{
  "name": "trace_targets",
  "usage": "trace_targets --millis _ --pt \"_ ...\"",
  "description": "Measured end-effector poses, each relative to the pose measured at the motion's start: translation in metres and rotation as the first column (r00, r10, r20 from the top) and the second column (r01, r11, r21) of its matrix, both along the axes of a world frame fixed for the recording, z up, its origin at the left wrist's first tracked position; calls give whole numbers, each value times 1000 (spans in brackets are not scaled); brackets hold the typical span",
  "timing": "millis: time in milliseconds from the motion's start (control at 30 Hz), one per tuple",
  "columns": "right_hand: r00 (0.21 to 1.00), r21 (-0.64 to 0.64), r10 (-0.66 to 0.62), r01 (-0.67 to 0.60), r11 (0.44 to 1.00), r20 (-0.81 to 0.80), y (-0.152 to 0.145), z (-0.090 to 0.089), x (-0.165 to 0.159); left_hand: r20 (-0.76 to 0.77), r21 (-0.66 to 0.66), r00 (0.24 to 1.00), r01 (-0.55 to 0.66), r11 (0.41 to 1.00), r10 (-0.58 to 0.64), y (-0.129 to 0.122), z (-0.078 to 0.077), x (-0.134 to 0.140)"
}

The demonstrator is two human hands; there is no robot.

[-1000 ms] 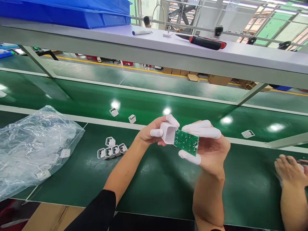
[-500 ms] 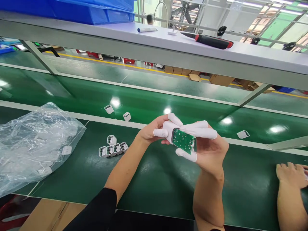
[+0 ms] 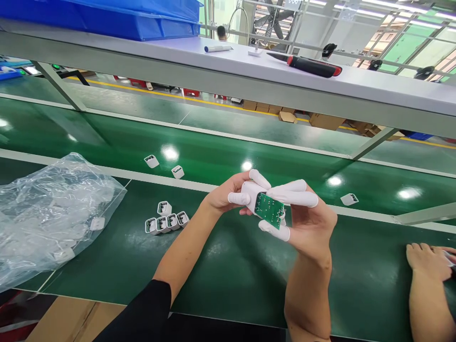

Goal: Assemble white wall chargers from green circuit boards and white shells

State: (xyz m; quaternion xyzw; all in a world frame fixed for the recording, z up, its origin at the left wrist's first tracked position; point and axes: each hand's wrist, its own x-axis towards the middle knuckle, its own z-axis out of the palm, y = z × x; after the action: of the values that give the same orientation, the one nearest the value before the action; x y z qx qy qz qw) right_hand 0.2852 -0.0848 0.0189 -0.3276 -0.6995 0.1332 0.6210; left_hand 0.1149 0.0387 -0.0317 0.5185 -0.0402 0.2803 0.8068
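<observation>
Above the smooth dark-green tabletop (image 3: 228,285), your left hand (image 3: 227,188) is pinching a white, box-shaped plastic housing (image 3: 249,188), its open mouth facing right. Your right hand (image 3: 304,213) is pinching a flat green rectangular circuit board (image 3: 270,210), dotted with pale solder points, its long axis sloping from inside that mouth down rightward.
</observation>
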Motion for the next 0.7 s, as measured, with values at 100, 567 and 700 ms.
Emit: trace_targets --millis 100,567,700 --pt "1000 -4 -17 17 1000 13 0 1 1 -28 -8 1000 -13 1000 12 0 -1 0" --pt "985 -22 -130 133 991 110 0 -1 1 -10 5 1000 9 1000 -9 0 -1 3" --pt "951 39 -246 243 969 188 7 -3 -1 3 -54 1000 -18 998 18 -3 -3 9"
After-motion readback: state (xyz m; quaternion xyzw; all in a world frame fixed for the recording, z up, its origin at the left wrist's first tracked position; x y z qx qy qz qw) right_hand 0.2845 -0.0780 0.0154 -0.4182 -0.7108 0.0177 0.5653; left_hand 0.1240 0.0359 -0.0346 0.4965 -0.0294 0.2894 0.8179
